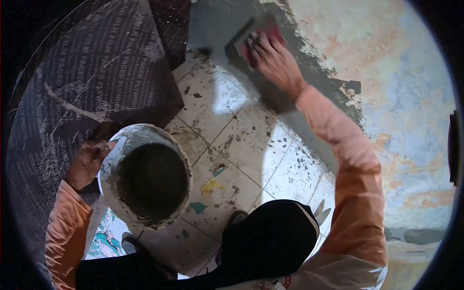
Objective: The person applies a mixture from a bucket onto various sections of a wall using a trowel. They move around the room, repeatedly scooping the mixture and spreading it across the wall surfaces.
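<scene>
My left hand (86, 162) is closed on the left side of the rim of a white bucket (105, 187). Dark grey wet mix (153, 181) lies inside it, and dried smears coat the inner wall. Up at the wall, my right hand (276, 60) is wrapped round the red handle of a plastering trowel (235, 49). Motion blurs the trowel slightly, and its flat blade rests against or very close to a fresh grey coat (319, 72). This coat ends in a ragged edge on the older patchy wall (401, 87).
Printed film-faced plywood sheets (96, 63) stand at the left, behind the bucket. Splatter dots the tiled floor (237, 140). A small yellow scrap (211, 186) and green flakes (197, 208) lie there. My knee (270, 232) sticks out close to the wall.
</scene>
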The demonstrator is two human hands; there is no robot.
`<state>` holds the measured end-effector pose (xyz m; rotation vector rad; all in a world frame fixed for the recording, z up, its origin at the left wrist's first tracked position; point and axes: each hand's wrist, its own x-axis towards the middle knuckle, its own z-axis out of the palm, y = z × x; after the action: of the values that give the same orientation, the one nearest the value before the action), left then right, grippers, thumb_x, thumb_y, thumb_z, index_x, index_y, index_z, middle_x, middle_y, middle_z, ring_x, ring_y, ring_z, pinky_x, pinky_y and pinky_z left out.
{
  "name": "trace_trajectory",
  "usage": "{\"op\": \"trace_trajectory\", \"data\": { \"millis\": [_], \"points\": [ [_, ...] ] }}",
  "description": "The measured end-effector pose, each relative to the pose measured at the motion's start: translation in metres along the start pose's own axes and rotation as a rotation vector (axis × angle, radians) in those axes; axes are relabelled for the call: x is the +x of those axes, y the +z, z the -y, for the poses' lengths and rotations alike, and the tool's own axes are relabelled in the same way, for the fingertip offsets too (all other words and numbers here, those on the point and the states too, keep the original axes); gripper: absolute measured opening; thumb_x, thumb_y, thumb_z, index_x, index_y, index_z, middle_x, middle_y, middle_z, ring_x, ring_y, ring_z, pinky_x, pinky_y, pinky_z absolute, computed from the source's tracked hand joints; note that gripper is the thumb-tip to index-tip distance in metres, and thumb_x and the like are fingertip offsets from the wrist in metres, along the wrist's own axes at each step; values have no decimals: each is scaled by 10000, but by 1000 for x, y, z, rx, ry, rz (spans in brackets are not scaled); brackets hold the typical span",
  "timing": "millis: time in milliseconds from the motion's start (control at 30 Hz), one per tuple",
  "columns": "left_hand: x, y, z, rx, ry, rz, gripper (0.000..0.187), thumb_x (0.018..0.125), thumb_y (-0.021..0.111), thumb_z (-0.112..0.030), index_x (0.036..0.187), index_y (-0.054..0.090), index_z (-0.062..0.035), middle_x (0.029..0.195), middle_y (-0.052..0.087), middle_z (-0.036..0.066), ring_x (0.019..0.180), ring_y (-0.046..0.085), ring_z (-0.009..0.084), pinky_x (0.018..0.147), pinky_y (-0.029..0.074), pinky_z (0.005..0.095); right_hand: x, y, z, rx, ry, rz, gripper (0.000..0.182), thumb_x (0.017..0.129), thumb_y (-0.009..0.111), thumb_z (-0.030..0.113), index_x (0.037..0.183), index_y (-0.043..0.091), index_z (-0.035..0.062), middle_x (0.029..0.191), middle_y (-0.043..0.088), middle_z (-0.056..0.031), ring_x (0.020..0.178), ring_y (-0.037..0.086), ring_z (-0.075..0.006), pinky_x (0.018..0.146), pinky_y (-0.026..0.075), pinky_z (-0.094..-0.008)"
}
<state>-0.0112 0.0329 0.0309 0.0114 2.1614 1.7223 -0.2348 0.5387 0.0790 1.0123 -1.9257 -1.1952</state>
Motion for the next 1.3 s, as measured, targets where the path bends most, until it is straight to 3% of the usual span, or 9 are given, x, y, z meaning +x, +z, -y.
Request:
{"op": "trace_trajectory", "data": {
  "millis": [67,200,233,267,367,433,667,833,1300],
  "points": [
    [3,1,4,177,37,-44,320,1091,654,-287,1089,778,8,919,760,47,821,615,76,768,518,299,73,32,4,-113,9,-94,511,961,558,245,1422,621,35,1499,599,-133,1407,514,-311,1178,395,-439],
    [-5,-5,17,-143,37,-65,229,1092,632,-156,1083,751,40,972,771,81,862,635,110,816,529,327,171,93,19,-177,12,-62,501,964,563,262,1400,645,30,1470,621,-160,1415,518,-340,1165,394,-481],
    [-3,1,16,308,147,-122,219,1091,630,-142,1100,735,50,992,772,99,884,639,118,830,530,324,185,103,18,-142,-4,184,501,965,566,270,1394,651,25,1463,626,-172,1421,513,-356,1155,394,-492],
    [-6,1,7,264,143,-56,239,1091,632,-154,1119,729,63,999,774,125,901,647,131,854,528,320,192,113,21,-101,-18,435,502,966,569,277,1388,657,20,1457,631,-184,1427,508,-373,1145,395,-504],
    [-5,11,24,-134,155,-187,257,1090,637,-170,1135,732,64,1004,774,146,919,658,142,869,528,322,143,128,26,-300,80,223,507,973,565,285,1393,653,14,1472,622,-184,1405,510,-381,1137,394,-487],
    [-4,10,-3,311,24,-155,277,1093,635,-197,1148,743,52,1014,777,148,928,668,149,873,530,337,97,129,19,-336,63,59,507,993,566,366,1365,706,51,1477,614,-201,1378,525,-421,1137,390,-533],
    [-3,-10,25,102,40,-52,332,1077,668,-263,1165,743,48,1018,775,162,912,656,153,861,524,342,-86,85,27,-249,30,286,602,1007,544,370,1497,582,23,1634,444,-194,1479,409,-397,1147,410,-485],
    [0,-15,13,454,-17,-44,286,1092,635,-201,1171,737,55,1068,766,94,943,657,160,871,530,350,-205,48,31,-32,142,396,665,948,571,238,1572,483,24,1681,374,-164,1516,396,-369,1198,409,-471],
    [9,-60,45,499,-18,100,458,1135,545,-315,1392,650,50,1302,717,136,1176,634,183,1084,454,338,-544,-40,47,47,173,721,534,910,617,238,1416,654,72,1664,409,-131,1490,413,-373,1175,415,-479]
  ]
}}
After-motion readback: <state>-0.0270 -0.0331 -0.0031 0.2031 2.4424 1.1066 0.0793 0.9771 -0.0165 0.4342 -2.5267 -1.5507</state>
